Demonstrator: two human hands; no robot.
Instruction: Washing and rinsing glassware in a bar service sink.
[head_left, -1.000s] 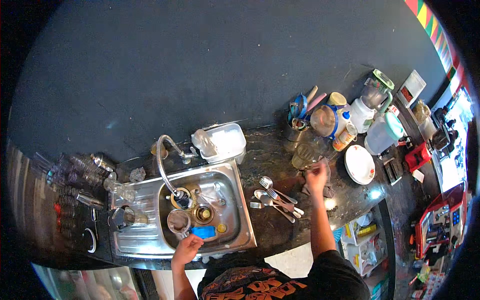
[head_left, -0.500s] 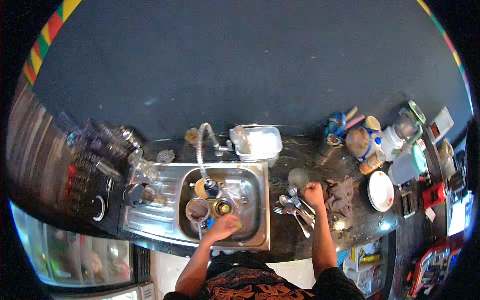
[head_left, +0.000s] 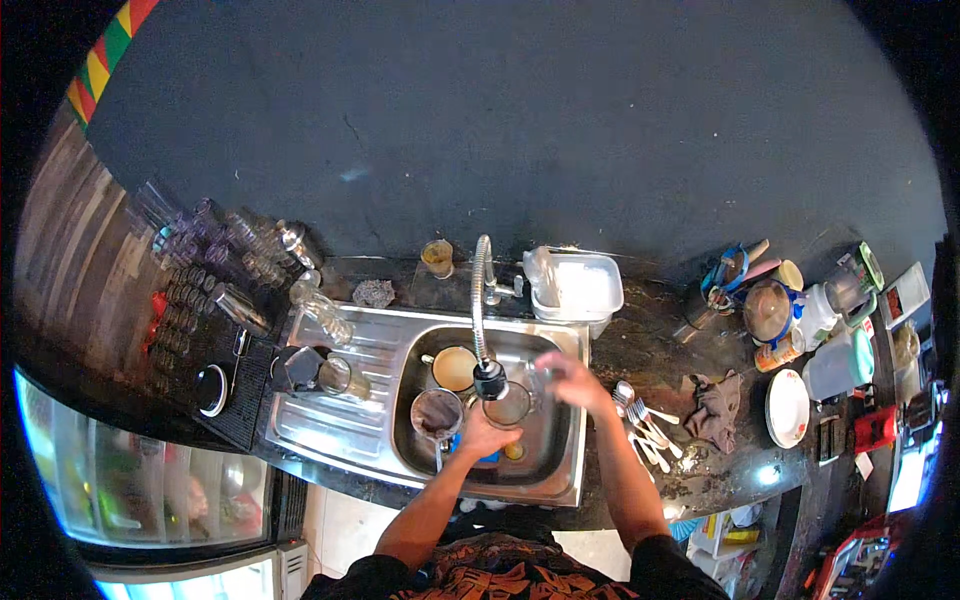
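Observation:
Under the sprayer tap (head_left: 488,378), my left hand (head_left: 486,433) is closed around a clear drinking glass (head_left: 508,404) in the sink. My right hand (head_left: 578,384) hangs over the sink's right side, its fingers smeared by motion; whether anything is in them cannot be made out. Left of the glass, a jug-like cup with brown residue (head_left: 437,413) stands in the basin. A cream mug (head_left: 454,368) sits behind it. Below my left hand, a blue item (head_left: 488,458) and a small yellow piece (head_left: 514,451) partly show.
Forks and spoons (head_left: 648,432) lie right of the steel sink (head_left: 578,440), beside a crumpled brown cloth (head_left: 716,410). White bowls (head_left: 788,408) are farther right. A white tub (head_left: 585,288) stands behind the tap; glassware (head_left: 345,378) rests on the drainboard.
My right hand has gone left from the counter by the cutlery to above the sink. The clear glass there no longer shows on the counter. My left hand now grips a glass under the tap.

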